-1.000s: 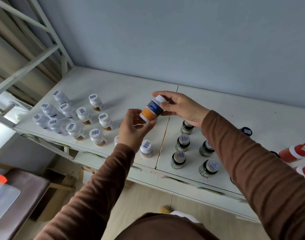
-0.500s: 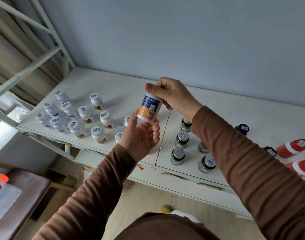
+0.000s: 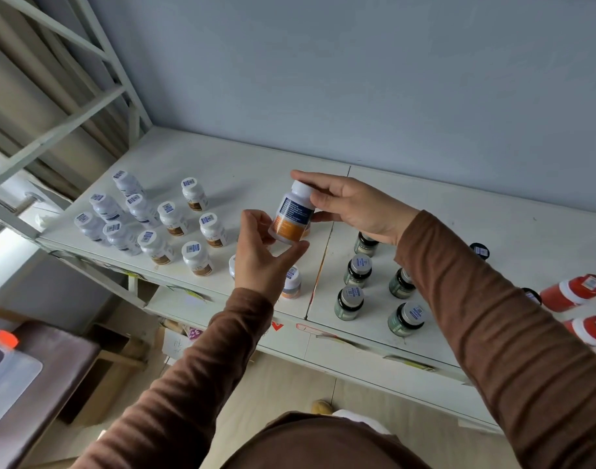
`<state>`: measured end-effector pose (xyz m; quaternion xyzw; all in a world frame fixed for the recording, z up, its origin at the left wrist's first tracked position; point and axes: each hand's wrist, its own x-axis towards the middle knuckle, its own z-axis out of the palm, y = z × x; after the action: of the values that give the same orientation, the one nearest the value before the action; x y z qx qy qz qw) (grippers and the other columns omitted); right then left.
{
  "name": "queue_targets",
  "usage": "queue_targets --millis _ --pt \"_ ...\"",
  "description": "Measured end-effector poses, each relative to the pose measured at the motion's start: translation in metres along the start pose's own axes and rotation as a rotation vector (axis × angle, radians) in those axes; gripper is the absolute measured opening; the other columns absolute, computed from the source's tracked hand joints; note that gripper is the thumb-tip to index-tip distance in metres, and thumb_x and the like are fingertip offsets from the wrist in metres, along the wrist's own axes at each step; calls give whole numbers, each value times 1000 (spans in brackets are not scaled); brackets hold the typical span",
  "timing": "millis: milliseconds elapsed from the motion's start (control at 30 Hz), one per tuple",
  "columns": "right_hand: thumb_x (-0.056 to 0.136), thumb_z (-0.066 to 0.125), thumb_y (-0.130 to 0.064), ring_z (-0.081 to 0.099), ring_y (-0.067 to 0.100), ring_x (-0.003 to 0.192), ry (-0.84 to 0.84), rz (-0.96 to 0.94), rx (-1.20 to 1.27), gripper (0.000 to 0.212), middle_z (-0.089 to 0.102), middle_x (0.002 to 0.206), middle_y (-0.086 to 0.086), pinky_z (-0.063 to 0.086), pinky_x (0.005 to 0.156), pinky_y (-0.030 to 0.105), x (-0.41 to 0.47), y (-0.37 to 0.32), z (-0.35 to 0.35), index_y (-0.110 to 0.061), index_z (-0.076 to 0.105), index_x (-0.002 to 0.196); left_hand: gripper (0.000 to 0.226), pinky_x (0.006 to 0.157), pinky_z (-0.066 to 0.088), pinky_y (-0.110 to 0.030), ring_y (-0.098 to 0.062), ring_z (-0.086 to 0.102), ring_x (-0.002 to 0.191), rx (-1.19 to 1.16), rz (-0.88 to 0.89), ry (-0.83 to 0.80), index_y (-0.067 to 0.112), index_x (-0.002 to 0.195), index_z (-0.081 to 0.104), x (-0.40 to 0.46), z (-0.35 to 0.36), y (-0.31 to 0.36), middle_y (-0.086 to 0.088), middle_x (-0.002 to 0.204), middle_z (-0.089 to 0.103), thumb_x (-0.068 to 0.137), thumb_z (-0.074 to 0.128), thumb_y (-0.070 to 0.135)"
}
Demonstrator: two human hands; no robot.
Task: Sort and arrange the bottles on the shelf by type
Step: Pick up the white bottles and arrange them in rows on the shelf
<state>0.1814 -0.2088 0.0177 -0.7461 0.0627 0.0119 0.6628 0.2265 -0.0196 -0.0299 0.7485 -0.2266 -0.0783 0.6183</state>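
A white bottle with an orange and blue label (image 3: 292, 216) is held upright above the white shelf (image 3: 262, 164), near its middle seam. My right hand (image 3: 352, 206) grips it by the cap and upper side. My left hand (image 3: 261, 257) cups its base from below with fingers and thumb. A group of several white bottles with blue or brown labels (image 3: 161, 221) stands at the shelf's left. Another orange-labelled white bottle (image 3: 292, 284) stands just under my left hand. Several dark green jars with silver lids (image 3: 357, 270) stand right of the seam, partly hidden by my right forearm.
Red bottles with white bands (image 3: 575, 292) lie at the far right edge, with black-lidded jars (image 3: 479, 251) behind my right sleeve. A white metal frame (image 3: 66, 110) rises at the left. Below left sits a dark stool with a clear container (image 3: 5, 370).
The bottle went from tilted between both hands to upright, then came slightly lower. My right hand shifted from the top of the cap to the cap's side; my left hand stayed under the base.
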Motion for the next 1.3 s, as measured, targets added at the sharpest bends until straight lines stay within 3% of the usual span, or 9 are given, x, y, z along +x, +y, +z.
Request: queue_targets --millis 133,200,333,500,767,967,1100,1167,1300 --pt "98 58 -14 61 27 117 102 8 -106 35 59 126 11 55 96 40 7 3 1 -15 56 133 52 77 52 -23 -15 59 87 132 -13 -92 16 106 46 10 -3 -10 1 99 58 72 84 21" --pt "95 63 -12 63 27 109 173 8 -294 28 60 116 6 56 92 37 14 9 1 -13 60 122 49 82 51 -28 -17 61 93 289 -4 -195 17 110 52 22 -11 -21 2 104 62 73 83 21" --pt "85 72 -22 61 23 101 244 59 -706 33 65 113 1 46 85 32 30 33 8 -16 60 115 32 87 48 -33 -21 60 103 748 65 -374 21 116 61 42 -33 -36 -1 113 63 86 70 26" --pt "86 66 -24 60 25 105 197 168 -880 34 63 119 4 34 76 25 47 77 22 -18 57 118 31 93 49 -39 -23 56 114 1083 79 -489 27 124 59 50 -37 -39 2 125 61 93 58 32" --pt "90 58 -18 59 31 108 120 208 -1008 28 62 126 6 44 86 34 58 104 30 -15 57 118 30 91 50 -39 -22 57 111 1099 112 -511 28 123 57 64 -27 -36 2 121 62 93 58 34" --pt "85 69 -27 59 27 113 54 187 -920 44 61 128 5 41 90 30 58 102 20 -16 56 126 33 92 49 -40 -22 55 114 1096 100 -518 30 126 56 79 -14 -38 2 122 61 93 57 36" --pt "87 70 -34 61 26 103 223 129 -874 38 66 114 6 45 87 34 64 89 -7 -16 62 119 37 92 47 -39 -22 53 116 1119 127 -527 30 129 53 96 -3 -36 1 123 59 93 57 36" --pt "90 66 -31 60 24 106 278 121 -899 36 64 117 5 44 90 33 68 85 -20 -17 60 123 39 92 45 -38 -23 53 117 1132 147 -528 29 130 53 108 5 -34 1 123 59 92 58 36" --pt "92 64 -28 57 26 116 220 159 -985 42 58 129 7 41 95 33 85 88 -27 -18 54 131 42 92 45 -37 -22 53 117 1163 157 -542 29 128 53 134 22 -36 1 123 59 88 63 38"
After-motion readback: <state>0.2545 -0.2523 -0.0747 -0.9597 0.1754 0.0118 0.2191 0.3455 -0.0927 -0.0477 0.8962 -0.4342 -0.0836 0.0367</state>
